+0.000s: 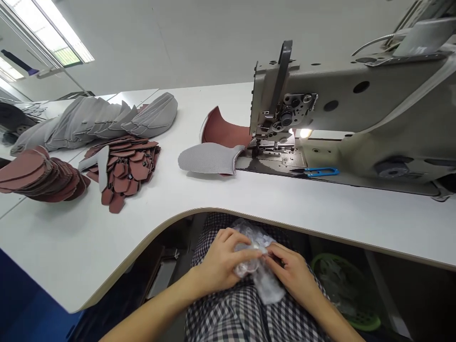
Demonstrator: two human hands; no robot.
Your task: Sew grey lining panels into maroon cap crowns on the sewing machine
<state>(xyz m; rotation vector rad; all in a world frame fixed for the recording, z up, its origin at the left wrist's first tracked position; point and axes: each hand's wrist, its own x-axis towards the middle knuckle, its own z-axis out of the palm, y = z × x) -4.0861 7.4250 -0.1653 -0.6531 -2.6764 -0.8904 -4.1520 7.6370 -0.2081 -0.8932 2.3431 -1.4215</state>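
Note:
A crumpled clear plastic bag (269, 287) lies in my lap, over checked black-and-white cloth. My left hand (226, 259) grips the bag from the left, its thumb and fingers bent around the plastic. From the other side my right hand (290, 273) pinches the same bag, and the fingertips of both hands meet near its middle. Something pale shows between the fingers, too blurred to name. Above my hands, a grey mesh fabric piece (210, 159) and a curved reddish-brown piece (228, 128) rest on the white table (171, 190) beside the sewing machine.
The sewing machine (335, 90) stands at the right, its lamp lit. Blue thread snips (320, 172) lie on its bed. Grey pieces (89, 118) and reddish-brown pieces (131, 166) are stacked at the left. A green basket (366, 320) sits under the table. The table edge curves around my lap.

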